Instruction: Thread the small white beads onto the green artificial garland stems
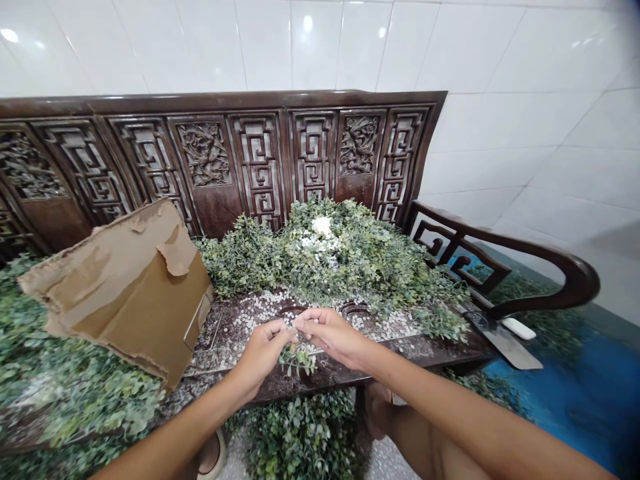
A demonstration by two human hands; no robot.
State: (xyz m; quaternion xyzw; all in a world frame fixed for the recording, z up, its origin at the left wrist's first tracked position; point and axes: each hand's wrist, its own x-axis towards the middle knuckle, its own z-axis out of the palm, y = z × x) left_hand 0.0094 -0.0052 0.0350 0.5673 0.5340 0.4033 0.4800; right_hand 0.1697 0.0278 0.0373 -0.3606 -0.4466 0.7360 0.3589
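Leafy sprig [298,360] hanging just below pinched fingertips [288,331], apparently held.

Bright, even indoor light; at least 3 glare spots show on the white tiled wall [270,40]. Soft shade lies under the bench [280,387]. Edges stretch in wide-angle distortion, and the top right corner darkens.

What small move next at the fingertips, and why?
I'd probably steady the leafy sprig with the left hand and draw the right hand back slightly, since both hands' fingertips crowd together above its leaves, hiding whatever sits between them.
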